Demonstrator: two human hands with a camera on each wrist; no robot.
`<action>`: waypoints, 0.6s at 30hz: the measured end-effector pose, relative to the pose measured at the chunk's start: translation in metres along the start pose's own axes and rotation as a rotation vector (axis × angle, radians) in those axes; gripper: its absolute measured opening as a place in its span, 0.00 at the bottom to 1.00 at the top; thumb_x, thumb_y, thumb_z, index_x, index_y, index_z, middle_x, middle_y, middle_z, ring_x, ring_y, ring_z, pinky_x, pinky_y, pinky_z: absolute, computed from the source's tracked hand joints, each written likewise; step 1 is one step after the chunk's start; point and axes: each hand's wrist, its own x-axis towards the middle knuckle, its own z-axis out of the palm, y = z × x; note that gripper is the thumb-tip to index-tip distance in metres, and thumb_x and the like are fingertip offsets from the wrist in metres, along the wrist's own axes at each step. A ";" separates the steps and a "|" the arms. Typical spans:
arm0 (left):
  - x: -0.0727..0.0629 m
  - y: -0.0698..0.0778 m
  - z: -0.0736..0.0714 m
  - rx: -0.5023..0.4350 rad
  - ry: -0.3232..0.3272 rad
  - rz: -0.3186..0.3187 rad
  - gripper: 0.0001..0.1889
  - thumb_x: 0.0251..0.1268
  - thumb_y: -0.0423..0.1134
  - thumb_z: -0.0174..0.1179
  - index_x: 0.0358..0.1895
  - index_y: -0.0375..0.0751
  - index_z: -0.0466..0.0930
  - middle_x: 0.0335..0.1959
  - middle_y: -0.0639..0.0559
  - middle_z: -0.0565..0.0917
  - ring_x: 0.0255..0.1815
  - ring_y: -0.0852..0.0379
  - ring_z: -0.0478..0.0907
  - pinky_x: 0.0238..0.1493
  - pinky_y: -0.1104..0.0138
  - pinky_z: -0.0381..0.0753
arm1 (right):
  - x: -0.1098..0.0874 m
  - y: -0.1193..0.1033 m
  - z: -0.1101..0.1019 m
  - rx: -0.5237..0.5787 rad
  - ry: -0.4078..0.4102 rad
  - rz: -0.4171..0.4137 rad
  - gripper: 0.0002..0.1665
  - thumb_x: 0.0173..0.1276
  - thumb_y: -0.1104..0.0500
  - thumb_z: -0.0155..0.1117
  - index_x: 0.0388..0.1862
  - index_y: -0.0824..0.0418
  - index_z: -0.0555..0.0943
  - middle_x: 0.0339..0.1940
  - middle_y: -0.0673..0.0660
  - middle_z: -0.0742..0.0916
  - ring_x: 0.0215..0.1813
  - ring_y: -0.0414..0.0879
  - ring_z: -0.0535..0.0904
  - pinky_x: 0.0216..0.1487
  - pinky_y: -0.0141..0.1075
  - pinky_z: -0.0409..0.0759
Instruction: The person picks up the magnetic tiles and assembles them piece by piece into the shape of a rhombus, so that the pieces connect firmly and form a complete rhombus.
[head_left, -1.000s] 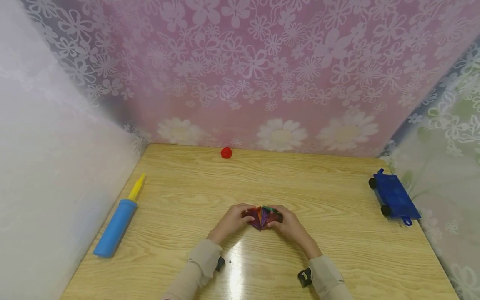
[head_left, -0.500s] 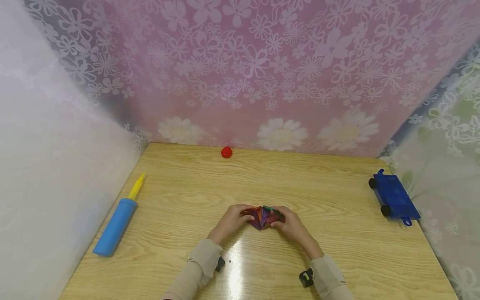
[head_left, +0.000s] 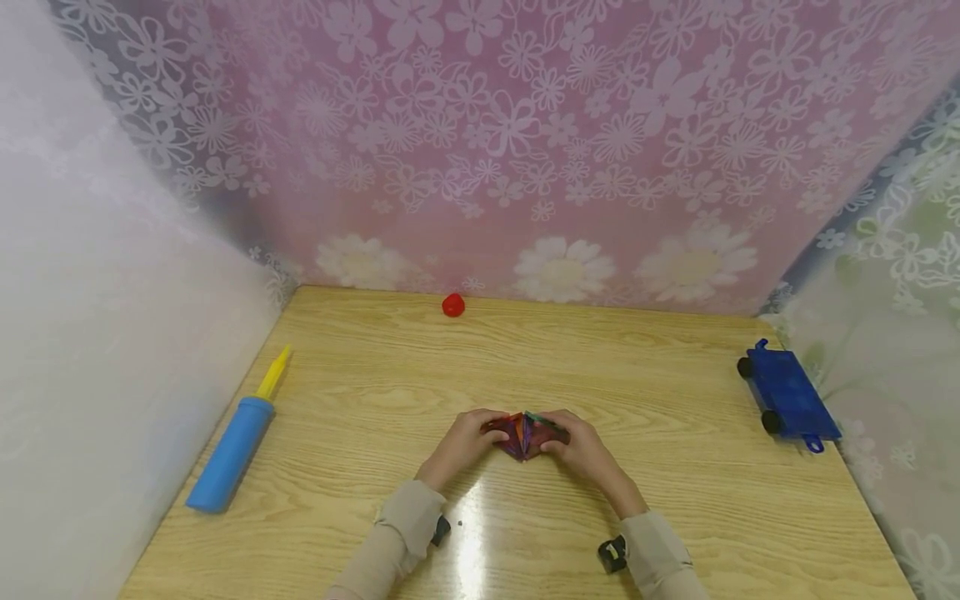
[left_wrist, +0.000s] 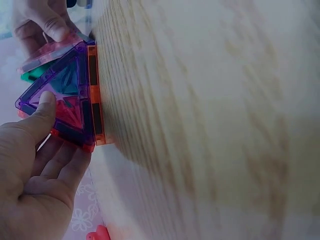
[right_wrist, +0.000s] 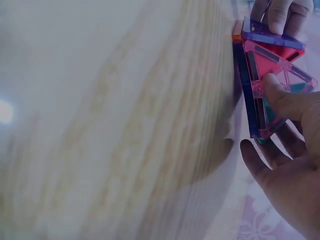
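Note:
At the middle of the table, two pyramid-like shapes built from see-through magnetic tiles stand side by side, their near corners meeting or almost meeting. My left hand (head_left: 463,446) holds the left one, thumb on its purple triangle tile (left_wrist: 70,75) and fingers behind. Along the table side of that shape runs an orange tile (left_wrist: 94,95). My right hand (head_left: 581,450) pinches the other shape, thumb against a pink triangle tile (right_wrist: 267,60), fingers behind it. A dark blue tile (right_wrist: 245,90) forms its table side, and green shows at its back. The fingers partly hide both shapes.
A blue pump (head_left: 232,454) with a yellow nozzle lies at the table's left edge. By the right edge is a blue toy wagon base (head_left: 791,392) with black wheels. A small red object (head_left: 453,305) sits at the back, near the flowered curtain (head_left: 525,167).
Both hands keep their hold and stay nearly in place. The right tile shape has turned slightly, and less of the purple between the two shapes shows.

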 end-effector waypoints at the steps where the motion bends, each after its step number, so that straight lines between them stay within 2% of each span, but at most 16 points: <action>1: 0.000 0.000 0.000 0.000 -0.001 -0.003 0.20 0.64 0.41 0.59 0.56 0.36 0.79 0.54 0.42 0.81 0.56 0.47 0.78 0.57 0.61 0.77 | 0.000 -0.001 0.000 -0.002 0.002 -0.013 0.27 0.56 0.68 0.69 0.57 0.66 0.77 0.53 0.62 0.82 0.56 0.59 0.78 0.54 0.48 0.78; 7: 0.000 0.000 0.001 -0.003 0.004 0.002 0.20 0.65 0.42 0.58 0.57 0.36 0.78 0.54 0.42 0.81 0.56 0.47 0.78 0.58 0.60 0.76 | 0.002 -0.004 -0.001 0.023 0.014 -0.064 0.27 0.55 0.70 0.70 0.56 0.66 0.78 0.51 0.63 0.82 0.55 0.60 0.78 0.52 0.47 0.80; 18: 0.000 0.000 0.001 -0.002 0.009 0.007 0.20 0.64 0.41 0.59 0.56 0.35 0.79 0.53 0.42 0.82 0.55 0.48 0.78 0.57 0.61 0.77 | 0.004 -0.009 -0.002 0.021 -0.003 -0.057 0.28 0.55 0.69 0.69 0.58 0.66 0.77 0.53 0.62 0.82 0.57 0.58 0.77 0.55 0.49 0.78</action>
